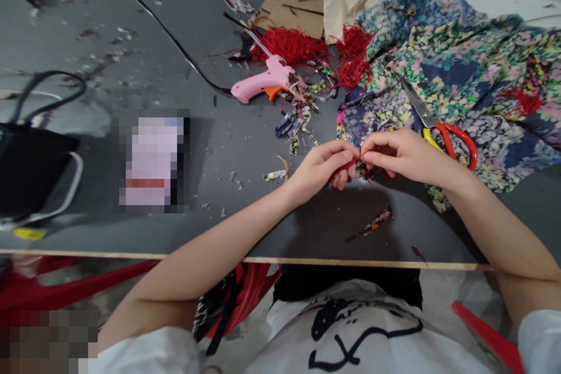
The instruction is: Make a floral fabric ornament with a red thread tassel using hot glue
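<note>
White T-shirt (350, 333), black print (346, 336).

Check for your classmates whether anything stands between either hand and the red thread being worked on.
Nothing visible does. The left hand holds the red thread directly, and the right hand pinches close beside it. The floral fabric lies beyond the hands, not between them and the thread.

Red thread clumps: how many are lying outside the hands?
3: a large clump beyond the pink glue gun, a second clump to its right beside the floral fabric, and a small tuft on the fabric's right side. Folds may hide more.
</note>
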`<state>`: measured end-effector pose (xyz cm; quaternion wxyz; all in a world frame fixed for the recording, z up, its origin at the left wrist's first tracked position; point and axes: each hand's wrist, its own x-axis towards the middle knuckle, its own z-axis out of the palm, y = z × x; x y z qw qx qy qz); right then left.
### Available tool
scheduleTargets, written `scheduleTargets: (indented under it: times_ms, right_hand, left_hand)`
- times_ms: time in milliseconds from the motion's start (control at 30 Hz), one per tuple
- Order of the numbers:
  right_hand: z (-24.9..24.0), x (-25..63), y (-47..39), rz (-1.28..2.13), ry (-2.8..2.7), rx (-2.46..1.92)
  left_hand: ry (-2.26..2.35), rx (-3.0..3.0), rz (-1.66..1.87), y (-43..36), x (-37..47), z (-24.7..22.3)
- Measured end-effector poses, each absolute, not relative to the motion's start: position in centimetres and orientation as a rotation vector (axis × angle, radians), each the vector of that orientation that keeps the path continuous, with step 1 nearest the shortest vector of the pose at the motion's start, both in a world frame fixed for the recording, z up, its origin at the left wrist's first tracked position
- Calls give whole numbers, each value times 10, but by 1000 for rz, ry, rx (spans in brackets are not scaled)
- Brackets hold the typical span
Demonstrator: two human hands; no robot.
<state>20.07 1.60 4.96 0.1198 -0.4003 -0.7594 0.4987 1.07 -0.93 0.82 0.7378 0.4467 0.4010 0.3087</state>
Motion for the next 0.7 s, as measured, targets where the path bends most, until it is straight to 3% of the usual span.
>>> scheduleTargets:
  times_ms: [700]
  right_hand:
    - [51, 200, 18, 1390, -2204, -1203]
  left_hand:
    - [862, 966, 762, -8, 10, 7]
